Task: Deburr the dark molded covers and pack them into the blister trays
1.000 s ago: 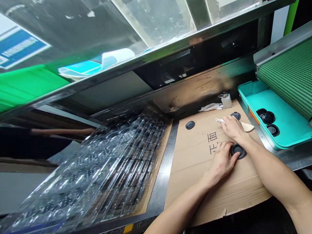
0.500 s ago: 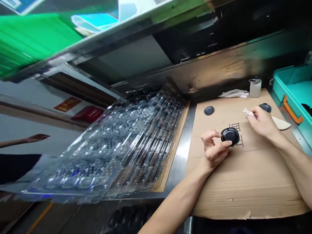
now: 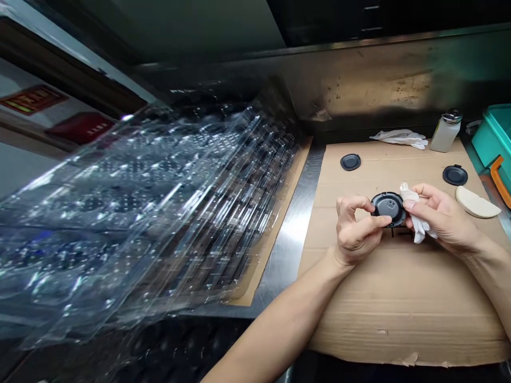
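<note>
Between finger and thumb, my left hand [image 3: 358,230] pinches the edge of a round black plastic cap [image 3: 388,207], lifted over the cardboard. Its dished face is turned up and shows a small moulded mark. My right hand [image 3: 443,215] is closed on a crumpled white cloth [image 3: 419,223], and the cloth touches the cap's right rim. Two more black caps lie on the cardboard, a left one [image 3: 350,161] and a right one [image 3: 455,174]. Close to my right hand rests a cream half-round pad [image 3: 477,203].
Clear plastic trays [image 3: 171,197] are stacked on the left. The cardboard sheet [image 3: 359,314] covers the metal bench [image 3: 293,239]. At the back are a white glove-like cloth [image 3: 399,138] and a bottle with a metal top [image 3: 446,130]. A teal bin [image 3: 493,133] stands at the right.
My right hand has come left and down with the white cloth, from near the right cap to the held cap's rim. The held cap now shows a different, marked face. The view has shifted.
</note>
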Available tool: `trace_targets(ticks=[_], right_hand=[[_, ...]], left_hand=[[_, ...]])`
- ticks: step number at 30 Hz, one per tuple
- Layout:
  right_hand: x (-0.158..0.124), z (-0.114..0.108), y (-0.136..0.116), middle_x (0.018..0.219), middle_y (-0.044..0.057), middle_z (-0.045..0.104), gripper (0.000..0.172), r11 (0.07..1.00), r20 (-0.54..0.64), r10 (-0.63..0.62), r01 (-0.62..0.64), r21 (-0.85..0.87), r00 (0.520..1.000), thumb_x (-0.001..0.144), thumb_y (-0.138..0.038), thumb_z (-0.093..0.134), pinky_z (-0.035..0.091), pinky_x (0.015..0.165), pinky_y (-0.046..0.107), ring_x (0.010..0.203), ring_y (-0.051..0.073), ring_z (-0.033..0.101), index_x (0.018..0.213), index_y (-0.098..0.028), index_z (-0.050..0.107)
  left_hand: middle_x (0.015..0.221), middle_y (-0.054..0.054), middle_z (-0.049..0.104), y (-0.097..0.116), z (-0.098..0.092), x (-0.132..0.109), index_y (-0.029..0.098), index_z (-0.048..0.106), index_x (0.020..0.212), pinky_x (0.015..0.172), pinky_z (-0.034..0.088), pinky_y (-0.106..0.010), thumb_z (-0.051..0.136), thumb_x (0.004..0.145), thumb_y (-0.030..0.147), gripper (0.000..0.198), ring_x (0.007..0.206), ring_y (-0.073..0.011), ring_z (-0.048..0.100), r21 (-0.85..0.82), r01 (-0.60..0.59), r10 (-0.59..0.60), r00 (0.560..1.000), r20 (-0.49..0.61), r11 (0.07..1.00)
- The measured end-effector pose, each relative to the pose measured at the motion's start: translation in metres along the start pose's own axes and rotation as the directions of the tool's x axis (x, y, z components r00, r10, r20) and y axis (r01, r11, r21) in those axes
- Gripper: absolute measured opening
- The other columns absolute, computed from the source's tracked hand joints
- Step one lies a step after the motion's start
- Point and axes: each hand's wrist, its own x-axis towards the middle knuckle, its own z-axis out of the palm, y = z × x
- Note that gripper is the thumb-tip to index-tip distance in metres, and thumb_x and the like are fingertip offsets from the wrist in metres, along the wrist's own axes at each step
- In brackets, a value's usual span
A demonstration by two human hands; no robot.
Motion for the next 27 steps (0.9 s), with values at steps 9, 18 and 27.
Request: trace_targets(ticks=[9,18,27], right_hand=[[0.008,-0.006,0.013,0.078,0.000,0.066,0.044,0.963,-0.072,-0.127,0.105,-0.247,0.989,0.082,-0.058,0.076,0.044,0.053,0.024,0.063,0.013,0.058,0.101,-0.021,0.064],[0.059,-0.081,-0.056,0.112,0.011,0.073,0.034,0.361,-0.372,-0.707,-0.146,-0.921,0.601,0.098,-0.035,0.051,0.049,0.090,0.037,0.101,0.027,0.066,0.124,-0.018,0.065],[0.124,-0.146,-0.120,0.104,0.013,0.073,0.028,0.068,-0.247,-0.485,-0.246,-0.967,0.839,0.091,-0.028,0.061,0.050,0.093,0.041,0.102,0.028,0.065,0.111,-0.019,0.078]], left_hand=[[0.127,-0.008,0.071,0.009,0.005,0.011,0.023,0.057,0.080,0.110,0.048,-0.053,0.072,0.082,0.018,0.017,0.125,-0.0261,0.063,-0.340,0.523,-0.485,0.852,0.195,0.782],[0.123,-0.020,0.073,-0.012,0.028,0.040,0.012,0.064,0.099,0.090,0.061,-0.037,0.053,0.081,0.016,0.022,0.103,-0.0255,0.075,-0.408,0.760,-0.676,-0.055,0.735,-0.506],[0.117,-0.017,0.072,-0.018,0.017,0.046,0.017,0.061,0.118,0.080,0.060,-0.036,0.045,0.097,0.034,0.032,0.103,-0.0260,0.074,-0.549,0.611,-0.623,0.114,0.774,-0.571]])
